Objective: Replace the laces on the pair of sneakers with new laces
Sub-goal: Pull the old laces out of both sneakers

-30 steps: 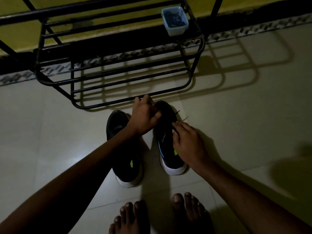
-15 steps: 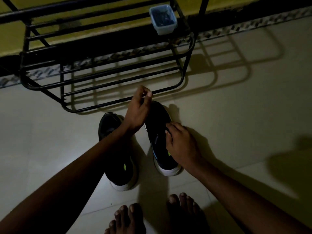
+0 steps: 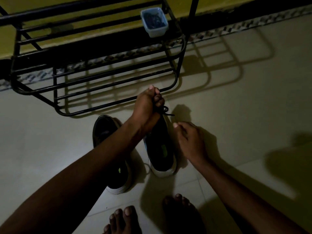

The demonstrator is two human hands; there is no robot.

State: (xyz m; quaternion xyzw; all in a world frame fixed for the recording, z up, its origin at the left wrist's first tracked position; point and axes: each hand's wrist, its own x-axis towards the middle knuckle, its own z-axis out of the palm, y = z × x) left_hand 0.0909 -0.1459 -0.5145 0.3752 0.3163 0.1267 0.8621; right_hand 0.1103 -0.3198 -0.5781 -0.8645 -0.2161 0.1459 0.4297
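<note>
Right hand (image 3: 190, 141) lifted off sneaker (image 3: 160, 147) | left hand (image 3: 146, 105) grips lace (image 3: 166, 111) — thin, black

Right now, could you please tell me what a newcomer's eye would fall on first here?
At centre, the left hand grips a black lace above a black sneaker on the pale floor, with the right hand loosely open beside it. The second sneaker lies partly under the left forearm. Behind, a small plastic tub with dark contents sits on a black metal rack.
</note>
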